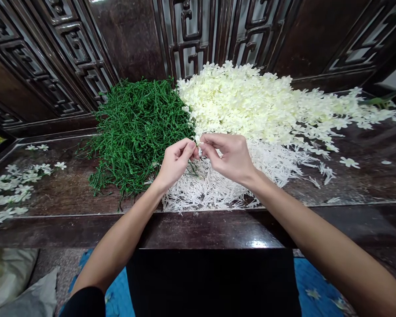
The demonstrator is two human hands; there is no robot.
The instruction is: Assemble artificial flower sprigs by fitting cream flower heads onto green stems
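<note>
My left hand [177,160] and my right hand [229,154] meet above the middle of the bench, fingertips almost touching. Both are closed in a pinch. A small white artificial flower [199,149] shows between them, partly covered by the fingers. Whatever is in the left fingers is mostly hidden; a thin green stem shows just below that hand. Close on the left lies a heap of green plastic stems [141,127]. Behind my right hand is a large pile of cream-white flower heads [244,101]. Beneath both hands spread thin white stamen-like pieces [214,189].
These piles rest on a dark wooden bench [72,198] against a carved lattice back [191,35]. Several white flowers with green stems [11,189] lie at far left. Loose petals [350,162] are scattered at right. Pale sacks [36,290] and blue cloth [317,286] are below.
</note>
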